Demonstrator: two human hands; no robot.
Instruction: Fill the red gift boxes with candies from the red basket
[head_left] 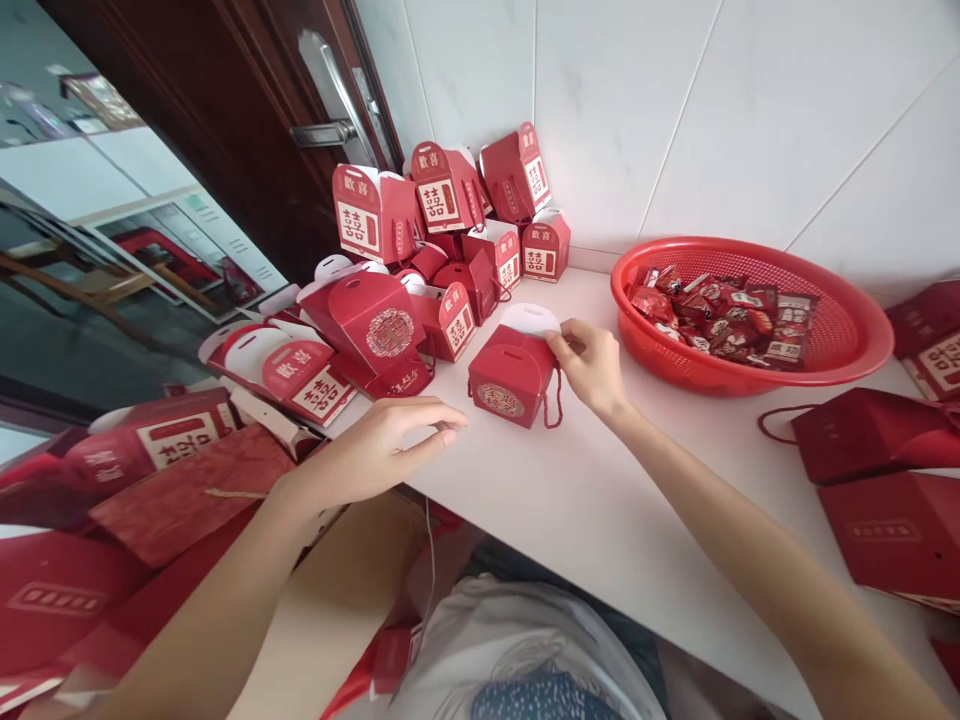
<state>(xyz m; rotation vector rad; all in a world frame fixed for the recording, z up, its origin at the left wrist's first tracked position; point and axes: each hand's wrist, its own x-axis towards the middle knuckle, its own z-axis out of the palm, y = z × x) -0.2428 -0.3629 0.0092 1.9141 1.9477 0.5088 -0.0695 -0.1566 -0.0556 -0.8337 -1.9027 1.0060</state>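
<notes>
A small red gift box (506, 378) with a gold round emblem stands upright on the white tabletop (592, 500). Its white-lined top flap is raised, and a red cord handle hangs at its right side. My right hand (589, 365) pinches the upper right edge of this box between thumb and fingers. To the left of the box, my left hand (397, 445) hovers over the table's front edge, fingers apart, holding nothing. Right of my right hand sits a red plastic basket (847, 325) with red-wrapped packets (724, 315) inside.
Several red boxes (442, 195) are stacked against the wall at the back left. More boxes and a red bag (195, 490) lie at the left. Other red boxes (892, 530) stand at the right edge. A brown door (225, 100) is behind.
</notes>
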